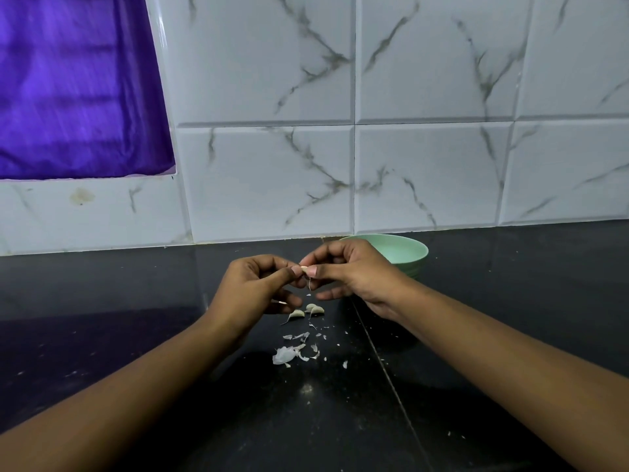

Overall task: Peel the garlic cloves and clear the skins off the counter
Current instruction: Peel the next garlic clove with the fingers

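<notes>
Both hands raised over black bench (pixel 136 335). Left hand (pixel 253 287) and right hand (pixel 350 270) fingers pinch one garlic clove (pixel 304 269) between them. Unpeeled cloves (pixel 308 311), loose skins (pixel 292 350) lie beneath; green bowl (pixel 405 252) just behind.

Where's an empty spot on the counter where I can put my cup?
Bare counter lies left of the left hand, up to the tiled wall, and right of the green bowl. Below the left hand and the right hand it is crowded: garlic cloves and skins.
</notes>
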A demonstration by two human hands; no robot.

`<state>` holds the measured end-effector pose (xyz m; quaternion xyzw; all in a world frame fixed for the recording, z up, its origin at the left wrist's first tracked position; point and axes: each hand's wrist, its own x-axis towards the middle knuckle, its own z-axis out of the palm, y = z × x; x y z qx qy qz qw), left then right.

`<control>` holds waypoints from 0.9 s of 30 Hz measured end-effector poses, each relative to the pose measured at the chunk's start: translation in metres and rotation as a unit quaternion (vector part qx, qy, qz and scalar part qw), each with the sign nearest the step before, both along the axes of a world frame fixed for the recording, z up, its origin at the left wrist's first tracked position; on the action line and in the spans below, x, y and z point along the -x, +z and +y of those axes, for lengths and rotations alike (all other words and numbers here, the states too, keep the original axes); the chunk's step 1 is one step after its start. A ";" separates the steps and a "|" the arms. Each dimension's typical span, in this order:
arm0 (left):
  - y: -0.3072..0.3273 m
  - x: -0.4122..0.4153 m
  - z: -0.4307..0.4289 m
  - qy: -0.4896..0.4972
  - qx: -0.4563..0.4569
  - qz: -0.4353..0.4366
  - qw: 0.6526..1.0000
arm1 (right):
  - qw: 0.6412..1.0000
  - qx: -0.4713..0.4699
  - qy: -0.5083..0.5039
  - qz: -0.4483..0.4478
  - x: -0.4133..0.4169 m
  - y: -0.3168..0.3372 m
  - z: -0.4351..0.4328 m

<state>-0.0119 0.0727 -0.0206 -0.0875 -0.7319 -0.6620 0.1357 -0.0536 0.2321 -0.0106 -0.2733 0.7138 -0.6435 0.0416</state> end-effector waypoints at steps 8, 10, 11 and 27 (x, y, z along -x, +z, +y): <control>0.000 -0.001 0.001 0.014 -0.006 -0.020 1.000 | 1.000 -0.012 -0.004 -0.004 0.001 -0.002 0.000; 0.001 0.000 0.002 0.014 -0.012 -0.025 1.000 | 1.000 -0.014 -0.008 0.001 0.001 -0.001 -0.001; 0.000 0.000 0.002 0.014 -0.016 -0.027 0.999 | 1.000 -0.012 -0.010 0.002 0.000 -0.001 -0.001; 0.000 0.001 0.001 0.016 -0.038 -0.035 0.999 | 0.997 -0.034 -0.036 0.058 -0.003 -0.001 -0.004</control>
